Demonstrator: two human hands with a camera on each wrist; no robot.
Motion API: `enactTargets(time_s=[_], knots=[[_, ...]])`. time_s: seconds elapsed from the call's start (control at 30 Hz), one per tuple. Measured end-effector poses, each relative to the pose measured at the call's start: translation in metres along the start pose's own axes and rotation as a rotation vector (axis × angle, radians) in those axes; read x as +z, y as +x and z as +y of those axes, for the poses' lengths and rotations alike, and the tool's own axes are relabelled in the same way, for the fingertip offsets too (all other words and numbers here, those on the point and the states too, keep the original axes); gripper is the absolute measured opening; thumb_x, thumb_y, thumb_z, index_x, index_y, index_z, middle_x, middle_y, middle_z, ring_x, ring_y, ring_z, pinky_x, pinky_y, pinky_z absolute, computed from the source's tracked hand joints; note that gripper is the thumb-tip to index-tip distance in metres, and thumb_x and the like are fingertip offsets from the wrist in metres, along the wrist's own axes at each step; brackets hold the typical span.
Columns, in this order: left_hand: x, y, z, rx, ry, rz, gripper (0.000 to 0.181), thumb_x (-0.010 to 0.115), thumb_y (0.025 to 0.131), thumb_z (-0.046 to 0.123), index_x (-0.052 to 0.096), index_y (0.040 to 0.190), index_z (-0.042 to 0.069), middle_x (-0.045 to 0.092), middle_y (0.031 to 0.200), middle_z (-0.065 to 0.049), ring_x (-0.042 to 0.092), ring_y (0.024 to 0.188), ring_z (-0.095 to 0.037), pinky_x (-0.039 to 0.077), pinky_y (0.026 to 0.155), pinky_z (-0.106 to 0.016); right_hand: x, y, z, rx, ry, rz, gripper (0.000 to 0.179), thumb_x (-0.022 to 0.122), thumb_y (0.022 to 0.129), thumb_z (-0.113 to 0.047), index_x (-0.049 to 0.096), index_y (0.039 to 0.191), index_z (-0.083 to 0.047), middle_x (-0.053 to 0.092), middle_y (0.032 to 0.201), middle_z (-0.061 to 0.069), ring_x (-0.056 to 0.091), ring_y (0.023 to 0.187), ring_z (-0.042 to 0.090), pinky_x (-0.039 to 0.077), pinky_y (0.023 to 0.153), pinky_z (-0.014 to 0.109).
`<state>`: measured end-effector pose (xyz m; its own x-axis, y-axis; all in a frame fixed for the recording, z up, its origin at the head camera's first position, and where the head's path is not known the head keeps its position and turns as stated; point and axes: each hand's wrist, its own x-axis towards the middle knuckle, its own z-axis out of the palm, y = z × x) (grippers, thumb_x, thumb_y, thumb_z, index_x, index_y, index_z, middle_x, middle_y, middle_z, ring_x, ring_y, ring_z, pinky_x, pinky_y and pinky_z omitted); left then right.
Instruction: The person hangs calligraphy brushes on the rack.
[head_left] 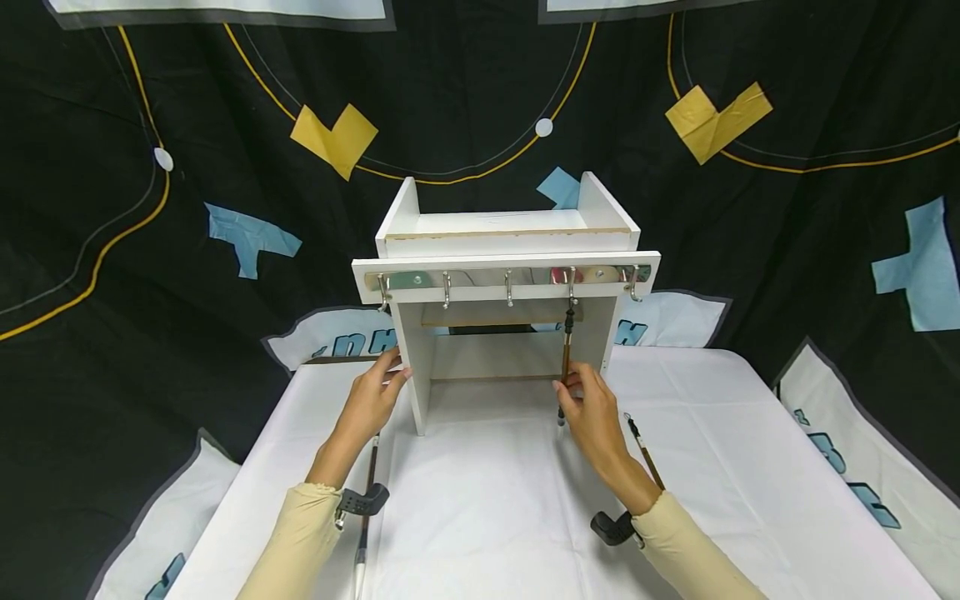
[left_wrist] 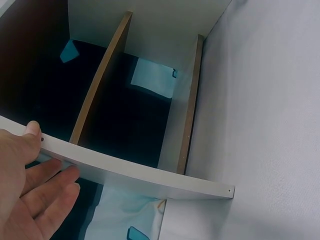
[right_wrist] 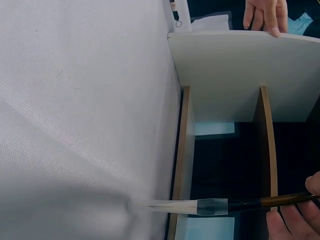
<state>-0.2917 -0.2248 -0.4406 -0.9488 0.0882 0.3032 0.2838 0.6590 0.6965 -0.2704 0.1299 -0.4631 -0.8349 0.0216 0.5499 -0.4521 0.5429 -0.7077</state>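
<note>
A calligraphy brush (head_left: pixel 567 342) with a brown handle hangs tip-down, its top at a metal hook (head_left: pixel 572 287) on the right part of the white shelf unit (head_left: pixel 506 292). My right hand (head_left: pixel 591 412) pinches its handle between thumb and fingers. The brush's pale bristles (right_wrist: pixel 177 207) and clear sleeve (right_wrist: pixel 212 206) show in the right wrist view. My left hand (head_left: pixel 375 396) holds the front edge of the unit's left side panel (left_wrist: pixel 135 170), thumb on one side and fingers on the other.
A second brush (head_left: pixel 367 500) lies on the white tablecloth (head_left: pixel 472 517) at the left, beside my left forearm. Another brush (head_left: pixel 647 457) lies right of my right hand, partly hidden by the forearm. Several hooks line the unit's front rail. A black curtain (head_left: pixel 465 92) hangs behind.
</note>
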Motion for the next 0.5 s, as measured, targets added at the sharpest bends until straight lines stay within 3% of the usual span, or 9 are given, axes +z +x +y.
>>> enactTargets(time_s=[0.5], knots=[[0.0009,0.0003,0.0007,0.005,-0.004,-0.007,0.052,0.052,0.113,0.026,0.039,0.161,0.009,0.053,0.155,-0.024,0.059,0.136,-0.044,0.051,0.112,-0.058,0.0018,-0.0018,0.0014,-0.012,0.023,0.007,0.025,0.072,0.101,-0.009,0.061,0.123,-0.001,0.068,0.106,0.015,0.075,0.095,0.028,0.066,0.080,0.039]])
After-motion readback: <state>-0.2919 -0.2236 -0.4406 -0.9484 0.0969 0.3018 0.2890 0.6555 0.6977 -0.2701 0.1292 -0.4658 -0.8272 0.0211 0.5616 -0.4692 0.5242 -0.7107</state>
